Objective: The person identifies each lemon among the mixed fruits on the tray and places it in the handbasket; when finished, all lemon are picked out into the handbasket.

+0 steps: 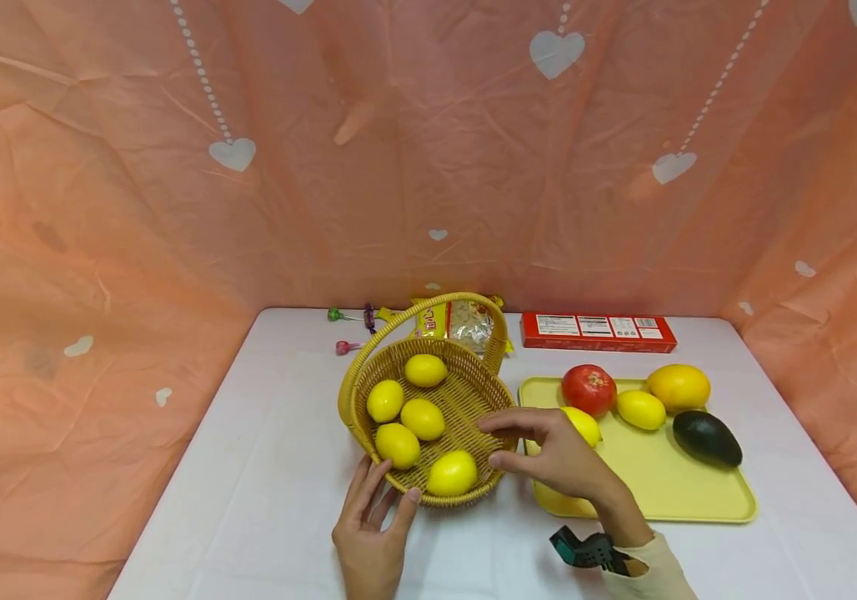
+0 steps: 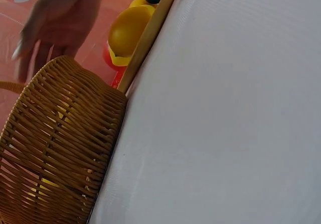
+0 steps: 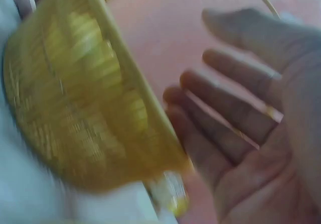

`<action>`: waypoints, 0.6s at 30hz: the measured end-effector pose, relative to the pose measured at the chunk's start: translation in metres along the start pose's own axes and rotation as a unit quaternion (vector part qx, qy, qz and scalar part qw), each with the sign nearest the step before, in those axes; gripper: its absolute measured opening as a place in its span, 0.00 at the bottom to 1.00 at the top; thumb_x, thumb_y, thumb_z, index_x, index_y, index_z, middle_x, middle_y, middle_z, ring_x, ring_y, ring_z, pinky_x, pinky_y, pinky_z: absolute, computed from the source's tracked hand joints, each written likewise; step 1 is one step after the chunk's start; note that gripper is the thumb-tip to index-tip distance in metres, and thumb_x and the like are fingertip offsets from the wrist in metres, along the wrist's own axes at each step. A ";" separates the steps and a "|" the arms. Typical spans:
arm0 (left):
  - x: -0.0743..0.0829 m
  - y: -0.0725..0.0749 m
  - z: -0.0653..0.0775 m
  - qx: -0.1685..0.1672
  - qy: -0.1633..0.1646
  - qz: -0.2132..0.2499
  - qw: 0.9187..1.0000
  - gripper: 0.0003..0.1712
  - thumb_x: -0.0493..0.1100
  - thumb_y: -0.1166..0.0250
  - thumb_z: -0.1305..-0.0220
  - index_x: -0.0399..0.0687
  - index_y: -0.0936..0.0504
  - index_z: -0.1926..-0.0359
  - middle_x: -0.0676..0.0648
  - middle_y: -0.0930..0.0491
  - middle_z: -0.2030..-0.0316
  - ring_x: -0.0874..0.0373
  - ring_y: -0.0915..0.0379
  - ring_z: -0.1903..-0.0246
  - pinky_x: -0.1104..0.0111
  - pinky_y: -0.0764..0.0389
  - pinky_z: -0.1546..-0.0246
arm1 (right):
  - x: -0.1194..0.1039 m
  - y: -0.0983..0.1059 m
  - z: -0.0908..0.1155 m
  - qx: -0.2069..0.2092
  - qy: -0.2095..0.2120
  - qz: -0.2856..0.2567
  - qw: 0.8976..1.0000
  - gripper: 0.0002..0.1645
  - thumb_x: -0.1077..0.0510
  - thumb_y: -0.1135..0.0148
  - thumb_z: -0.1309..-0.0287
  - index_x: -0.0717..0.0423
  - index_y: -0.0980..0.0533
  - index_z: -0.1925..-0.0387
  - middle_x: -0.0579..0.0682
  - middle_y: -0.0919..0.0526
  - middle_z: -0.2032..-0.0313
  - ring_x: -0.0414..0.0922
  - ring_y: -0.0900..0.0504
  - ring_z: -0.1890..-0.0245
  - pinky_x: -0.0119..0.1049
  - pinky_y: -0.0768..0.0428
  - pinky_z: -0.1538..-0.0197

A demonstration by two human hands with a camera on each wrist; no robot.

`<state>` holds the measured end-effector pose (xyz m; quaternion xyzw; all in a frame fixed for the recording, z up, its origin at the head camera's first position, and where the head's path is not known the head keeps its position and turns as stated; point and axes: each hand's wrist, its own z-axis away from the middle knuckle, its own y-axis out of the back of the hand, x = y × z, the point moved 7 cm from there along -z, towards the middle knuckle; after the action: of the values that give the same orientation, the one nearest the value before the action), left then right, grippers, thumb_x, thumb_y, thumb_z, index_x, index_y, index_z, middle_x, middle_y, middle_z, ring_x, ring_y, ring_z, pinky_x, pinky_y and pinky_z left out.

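Observation:
A woven basket with a tall handle stands mid-table, several lemons inside it. My left hand touches the basket's near left rim with fingertips and thumb; its own wrist view shows the woven wall but not that hand. Over the basket's right rim hovers my right hand, fingers loosely bent and apart, with nothing in its palm. Just right of the basket lies a yellow tray. On it are a lemon partly hidden by my right hand and another lemon.
The tray also bears a red pomegranate-like fruit, a mango-like yellow fruit and a dark avocado. Behind stand a red box and a yellow snack bag. Lollipops lie at the back left.

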<state>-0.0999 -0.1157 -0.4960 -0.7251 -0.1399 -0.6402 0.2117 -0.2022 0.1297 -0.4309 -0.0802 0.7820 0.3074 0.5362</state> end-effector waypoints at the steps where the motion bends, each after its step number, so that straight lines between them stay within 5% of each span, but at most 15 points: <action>1: 0.000 0.000 0.000 0.000 0.000 0.000 1.000 0.28 0.28 0.21 0.38 0.38 0.13 0.37 0.31 0.33 0.21 0.63 0.23 0.32 0.75 0.13 0.39 | 0.004 0.008 0.006 0.008 -0.001 -0.011 1.000 0.21 0.63 0.24 0.32 0.53 0.13 0.39 0.58 0.10 0.40 0.51 0.11 0.42 0.39 0.10 0.36; 5: 0.000 0.000 0.000 0.000 0.000 -0.004 1.000 0.28 0.29 0.20 0.38 0.38 0.13 0.36 0.31 0.33 0.21 0.65 0.24 0.32 0.75 0.13 0.39 | 0.017 0.036 0.029 0.049 -0.021 0.002 0.999 0.23 0.66 0.25 0.33 0.59 0.15 0.38 0.60 0.11 0.40 0.48 0.11 0.40 0.29 0.14 0.33; 12: 0.000 0.001 0.000 0.000 -0.005 -0.005 1.000 0.28 0.28 0.20 0.38 0.37 0.13 0.36 0.31 0.33 0.22 0.65 0.23 0.32 0.75 0.13 0.39 | 0.033 0.057 0.066 0.089 -0.106 0.164 0.977 0.26 0.54 0.15 0.41 0.46 0.11 0.41 0.40 0.09 0.44 0.41 0.13 0.41 0.23 0.18 0.33; 18: -0.001 0.000 0.000 -0.001 -0.009 -0.006 1.000 0.28 0.28 0.20 0.38 0.38 0.13 0.36 0.31 0.33 0.22 0.65 0.23 0.32 0.75 0.13 0.39 | 0.029 0.063 0.087 0.108 -0.091 0.217 0.966 0.27 0.55 0.13 0.46 0.37 0.10 0.44 0.36 0.08 0.46 0.35 0.14 0.40 0.18 0.21 0.35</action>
<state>-0.0998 -0.1158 -0.4966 -0.7303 -0.1456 -0.6348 0.2061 -0.1742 0.2355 -0.4524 0.1778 0.7574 0.3359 0.5310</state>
